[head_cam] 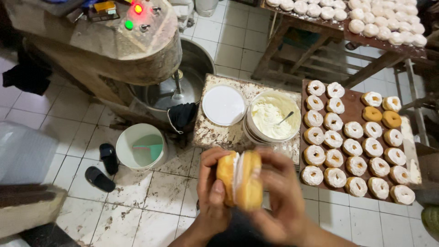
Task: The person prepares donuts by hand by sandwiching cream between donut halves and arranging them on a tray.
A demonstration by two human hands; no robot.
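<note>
Both my hands hold one split golden doughnut (240, 179) with white cream between its halves, low in the middle of the view. My left hand (211, 196) grips its left half, thumb on the crust. My right hand (281, 196) presses the right half, slightly blurred. Just beyond stands a white tub of cream (273, 116) with a spoon handle (286, 118) sticking out, beside its round white lid (223, 104). To the right, a brown tray (354, 106) carries several rows of cream-topped ring doughnuts and two plain ones (382, 116).
A large dough mixer (114, 41) with red and green lights overhangs a steel bowl (183, 87). A pale green bucket (141, 147) and black sandals (104, 167) lie on the dirty tiled floor. A wooden table with dough balls (366, 18) stands at the far right.
</note>
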